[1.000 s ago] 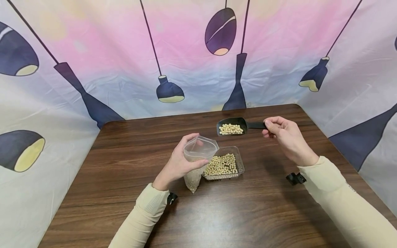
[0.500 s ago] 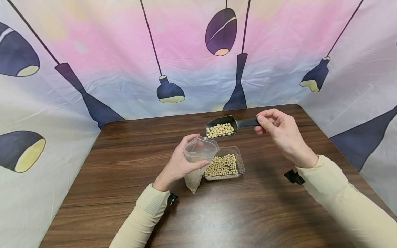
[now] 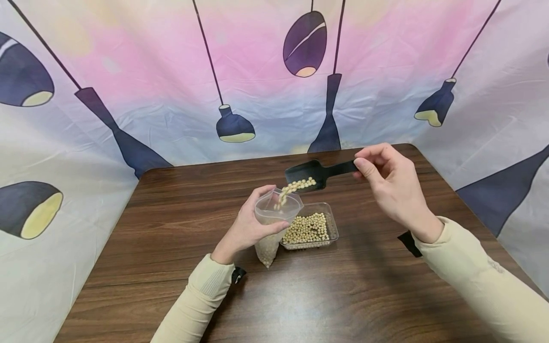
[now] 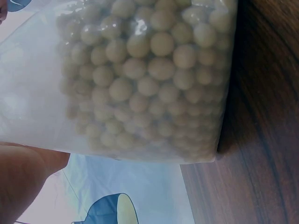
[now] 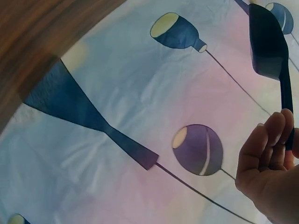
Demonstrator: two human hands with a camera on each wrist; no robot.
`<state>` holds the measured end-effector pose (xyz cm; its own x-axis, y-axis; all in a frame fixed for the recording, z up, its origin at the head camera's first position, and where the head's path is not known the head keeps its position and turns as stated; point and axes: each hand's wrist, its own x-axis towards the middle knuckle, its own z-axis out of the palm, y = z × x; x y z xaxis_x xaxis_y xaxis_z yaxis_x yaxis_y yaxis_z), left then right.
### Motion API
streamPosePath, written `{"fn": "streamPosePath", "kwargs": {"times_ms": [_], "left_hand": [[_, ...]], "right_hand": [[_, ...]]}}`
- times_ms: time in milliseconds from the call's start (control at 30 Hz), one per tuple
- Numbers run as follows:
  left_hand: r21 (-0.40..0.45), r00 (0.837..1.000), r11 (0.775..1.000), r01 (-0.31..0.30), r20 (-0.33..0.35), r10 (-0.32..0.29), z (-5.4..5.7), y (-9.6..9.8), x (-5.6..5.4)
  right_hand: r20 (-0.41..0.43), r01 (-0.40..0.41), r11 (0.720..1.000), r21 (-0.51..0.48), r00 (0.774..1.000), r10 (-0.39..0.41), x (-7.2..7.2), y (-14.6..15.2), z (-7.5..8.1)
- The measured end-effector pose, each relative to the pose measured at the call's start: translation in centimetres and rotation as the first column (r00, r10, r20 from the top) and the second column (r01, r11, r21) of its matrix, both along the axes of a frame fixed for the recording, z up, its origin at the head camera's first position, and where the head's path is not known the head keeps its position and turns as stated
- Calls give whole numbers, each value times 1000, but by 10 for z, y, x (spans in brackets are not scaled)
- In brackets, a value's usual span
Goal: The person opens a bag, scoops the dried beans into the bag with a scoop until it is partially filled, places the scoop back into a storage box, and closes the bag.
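Note:
My left hand [image 3: 249, 227] grips a clear plastic pouch [image 3: 268, 247] near its top, thumb and fingers spread around the open mouth. Pale round soybeans [image 4: 140, 70] fill the lower part of the pouch, as the left wrist view shows. With thumb and fingertips my right hand [image 3: 392, 183] pinches the handle end of a black scoop [image 3: 306, 171]. The scoop is tilted over the pouch, and beans [image 3: 283, 195] are running off its lip into the mouth. In the right wrist view the scoop [image 5: 268, 44] shows its outer side.
Just behind and right of the pouch, a clear plastic tray [image 3: 332, 228] holds more beans. A dark wood table [image 3: 171, 267] lies beneath everything. A cloth printed with lamps [image 3: 266, 133] hangs behind its far edge.
The right hand has moved the scoop left to the pouch and tipped it. Beans that lay in the scoop now pour into the pouch. The left hand and tray have stayed put.

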<state>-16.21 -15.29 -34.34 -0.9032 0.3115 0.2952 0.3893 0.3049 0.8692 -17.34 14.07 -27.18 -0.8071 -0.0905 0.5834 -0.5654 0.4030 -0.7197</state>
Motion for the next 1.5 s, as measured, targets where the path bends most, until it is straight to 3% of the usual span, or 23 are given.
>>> {"fn": "streamPosePath", "kwargs": {"times_ms": [167, 333, 400, 467, 600, 733, 833, 933, 1067, 1267, 1367, 1500], "left_hand": [[-3, 1000, 1000, -2, 12, 2, 0, -1, 1], [24, 1000, 999, 28, -5, -28, -1, -1, -1], [35, 999, 998, 43, -19, -43, -2, -2, -1], [37, 999, 998, 45, -32, -44, -2, -2, -2], [41, 998, 998, 46, -42, -44, -3, -2, -3], [41, 998, 998, 49, -40, -47, -3, -1, -2], [40, 998, 998, 51, -38, -49, -3, 1, -2], [40, 998, 998, 56, -35, -54, -2, 2, -2], [39, 998, 998, 53, -38, -51, -1, 2, -1], [45, 998, 997, 56, -32, -54, -2, 2, -2], [48, 998, 997, 54, -30, -53, -1, 3, -2], [51, 998, 997, 52, -23, -50, -1, 4, -2]], "right_hand": [[-124, 20, 999, 37, 992, -15, 7, -3, 5], [-333, 108, 977, 186, 942, -40, 11, 1, 11], [-360, 135, 953, 271, 933, -30, 11, 1, 10], [-312, 130, 922, 365, 950, -11, 11, -1, 4], [-119, 67, 857, 512, 993, -6, 6, -12, -22], [-12, 13, 817, 577, 1000, -8, 2, -21, -49], [43, -20, 820, 572, 999, -5, 0, -23, -61], [138, -45, 857, 514, 990, -31, -3, -21, -65], [269, -74, 905, 419, 962, -46, -10, -14, -70], [402, -122, 935, 332, 915, -23, -15, -9, -84], [492, -158, 957, 243, 870, 18, -17, -9, -93], [611, -213, 975, 65, 781, 130, -19, -9, -106]]}}
